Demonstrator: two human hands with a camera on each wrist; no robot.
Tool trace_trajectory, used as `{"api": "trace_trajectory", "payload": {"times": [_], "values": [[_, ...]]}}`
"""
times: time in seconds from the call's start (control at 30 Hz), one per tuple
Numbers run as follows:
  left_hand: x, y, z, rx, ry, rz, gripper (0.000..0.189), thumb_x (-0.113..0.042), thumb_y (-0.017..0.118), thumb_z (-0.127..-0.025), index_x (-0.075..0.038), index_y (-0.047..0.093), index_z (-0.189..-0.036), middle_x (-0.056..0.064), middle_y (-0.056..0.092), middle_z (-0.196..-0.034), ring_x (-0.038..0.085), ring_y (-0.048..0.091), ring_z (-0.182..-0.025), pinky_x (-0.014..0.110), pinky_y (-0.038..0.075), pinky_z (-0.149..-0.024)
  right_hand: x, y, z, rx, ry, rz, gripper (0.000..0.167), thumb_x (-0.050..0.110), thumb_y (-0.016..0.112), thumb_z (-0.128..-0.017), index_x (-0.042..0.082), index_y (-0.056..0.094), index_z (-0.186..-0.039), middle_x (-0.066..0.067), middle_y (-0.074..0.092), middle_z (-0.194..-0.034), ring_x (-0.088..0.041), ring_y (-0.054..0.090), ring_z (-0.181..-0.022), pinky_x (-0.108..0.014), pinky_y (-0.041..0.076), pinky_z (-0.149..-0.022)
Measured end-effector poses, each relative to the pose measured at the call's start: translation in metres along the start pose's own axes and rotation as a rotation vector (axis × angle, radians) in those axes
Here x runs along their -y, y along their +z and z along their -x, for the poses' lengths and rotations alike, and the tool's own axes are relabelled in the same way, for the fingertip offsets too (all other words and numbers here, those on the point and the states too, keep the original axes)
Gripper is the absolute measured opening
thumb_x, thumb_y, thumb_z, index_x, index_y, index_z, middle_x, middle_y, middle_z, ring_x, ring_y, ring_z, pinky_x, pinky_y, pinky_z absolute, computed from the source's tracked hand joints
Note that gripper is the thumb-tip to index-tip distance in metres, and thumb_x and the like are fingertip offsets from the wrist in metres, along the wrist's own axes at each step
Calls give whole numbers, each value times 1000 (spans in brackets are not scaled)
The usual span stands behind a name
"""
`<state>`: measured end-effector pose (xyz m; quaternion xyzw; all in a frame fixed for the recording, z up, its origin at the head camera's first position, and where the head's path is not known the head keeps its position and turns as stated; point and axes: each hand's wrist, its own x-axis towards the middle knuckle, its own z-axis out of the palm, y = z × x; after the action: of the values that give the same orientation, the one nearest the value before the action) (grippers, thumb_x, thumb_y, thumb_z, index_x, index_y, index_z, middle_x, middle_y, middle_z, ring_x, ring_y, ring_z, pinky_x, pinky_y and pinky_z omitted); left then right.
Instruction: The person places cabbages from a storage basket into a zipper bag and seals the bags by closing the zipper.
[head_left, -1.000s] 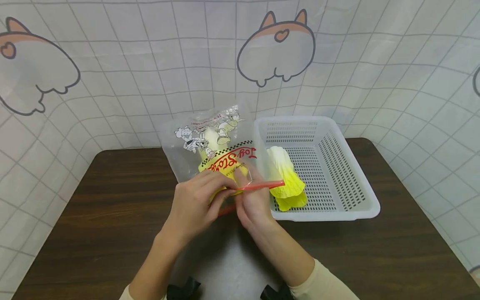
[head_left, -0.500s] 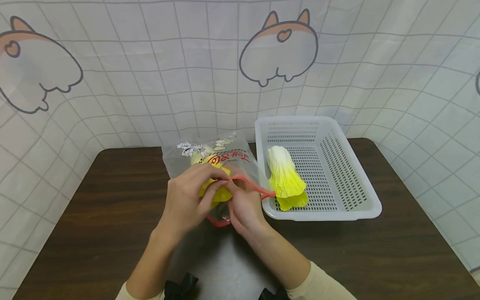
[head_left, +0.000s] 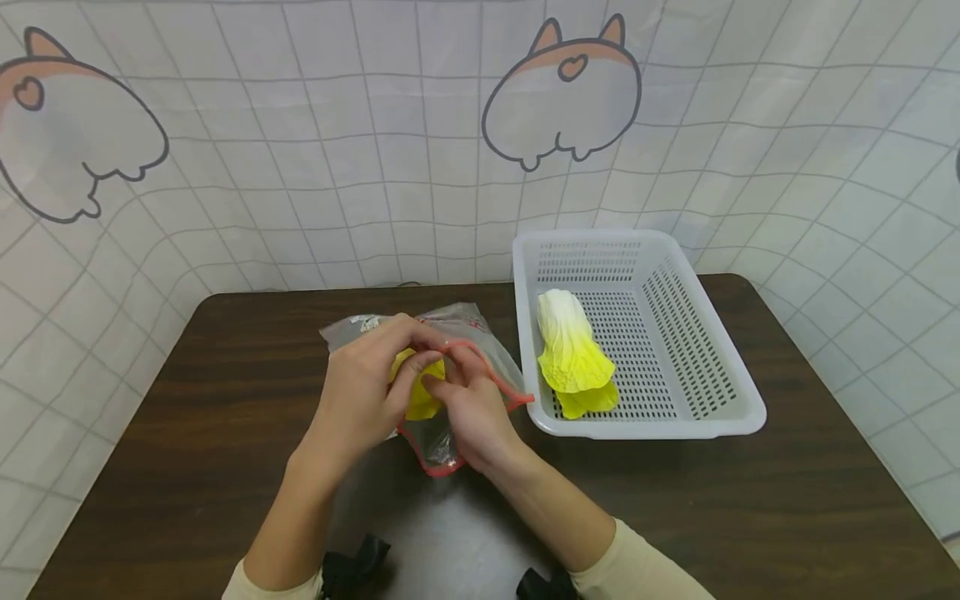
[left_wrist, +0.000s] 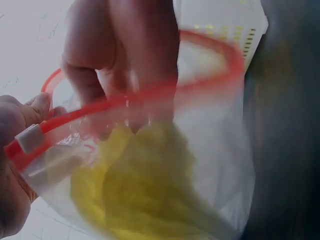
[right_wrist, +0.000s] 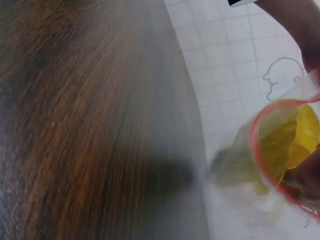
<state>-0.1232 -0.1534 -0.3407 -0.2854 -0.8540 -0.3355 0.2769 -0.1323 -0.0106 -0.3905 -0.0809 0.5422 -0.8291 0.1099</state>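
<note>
In the head view my left hand (head_left: 360,383) pinches the red-edged mouth of a clear, printed slider zip bag (head_left: 468,323). The mouth gapes toward me, its lower red strip (head_left: 442,469) hanging near the table. My right hand (head_left: 478,410) reaches in, thumb and fingers at the yellow leafy end of a toy napa cabbage (head_left: 423,402). Through the plastic, the left wrist view shows its fingers (left_wrist: 142,75) overlapping the leaf tips (left_wrist: 150,170); I cannot tell whether they grip. A white slider (left_wrist: 31,139) sits near my left fingers.
Right of the bag stands a white perforated basket (head_left: 716,421). Another toy napa cabbage (head_left: 573,346), white fading to yellow, lies along its left side. The dark wood-grain table (head_left: 225,392) ends at a white grid-patterned curtain (head_left: 375,167).
The bag has been lowered and its mouth opened wider toward me. Both hands have shifted slightly left, the right one toward the yellow leaves. The basket and its cabbage stay put.
</note>
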Motion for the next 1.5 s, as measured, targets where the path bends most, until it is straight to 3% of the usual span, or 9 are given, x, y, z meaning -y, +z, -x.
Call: {"api": "trace_trajectory", "payload": {"times": [0.1,0.27,0.4,0.53,0.67,0.87,1.0,1.23,1.5], "values": [[2,-2,-1,-41,-29,5,9,-11,74,-96,-14,71,-104,-4,71,-96,11,69,-86,39,58,-73,1,-4,0,89,-32,154,57,-6,54,-98,10,50,-152,-9,53,-153,-24,53,-138,-32,51,-106],[2,-4,-2,-123,-56,-9,10,-10,78,-93,-11,73,-101,-1,74,-95,15,73,-83,43,59,-68,3,-6,0,88,-130,360,51,-5,57,-95,10,58,-145,-11,62,-139,-28,63,-115,-30,59,-90],[0,-5,-3,-176,-67,-53,7,-13,77,-93,-11,75,-100,-1,75,-93,16,72,-75,42,61,-66,5,-8,1,55,-189,488,50,-1,60,-95,13,61,-143,-4,62,-141,-25,61,-124,-37,57,-100],[-1,-7,-3,-223,-86,-82,6,-14,75,-95,-11,76,-99,-1,76,-90,15,67,-65,38,61,-61,8,-9,1,59,-229,527,50,-1,61,-95,15,62,-142,0,57,-148,-19,51,-143,-41,43,-119],[-1,-8,-3,-255,-94,-86,6,-12,75,-94,-10,77,-98,1,75,-87,13,62,-57,33,58,-55,10,-9,2,69,-278,541,50,-2,62,-94,16,63,-140,0,58,-148,-19,48,-146,-47,35,-124],[-2,-8,-4,-261,-76,-114,8,-13,75,-94,-7,77,-99,4,75,-85,13,59,-52,34,56,-52,15,-7,7,23,-350,656,45,6,63,-93,17,66,-137,7,63,-145,-13,51,-141,-51,43,-117],[-3,-10,-4,-260,-48,-178,9,-12,75,-94,-5,77,-100,5,75,-86,15,60,-53,32,54,-51,19,-6,10,19,-377,705,43,9,63,-92,17,68,-135,7,62,-147,-18,56,-137,-53,46,-113],[-2,-10,-3,-284,22,-270,9,-6,76,-92,-2,78,-100,8,72,-81,15,54,-51,29,47,-48,28,-2,16,46,-360,747,41,9,64,-93,16,68,-133,5,64,-145,-17,58,-136,-48,44,-116],[-1,-10,-2,-283,29,-259,10,-4,77,-91,-1,78,-101,10,72,-82,16,56,-53,27,48,-50,50,-4,28,89,-299,826,34,11,69,-94,14,71,-128,4,70,-132,-17,60,-129,-45,47,-112]]}}
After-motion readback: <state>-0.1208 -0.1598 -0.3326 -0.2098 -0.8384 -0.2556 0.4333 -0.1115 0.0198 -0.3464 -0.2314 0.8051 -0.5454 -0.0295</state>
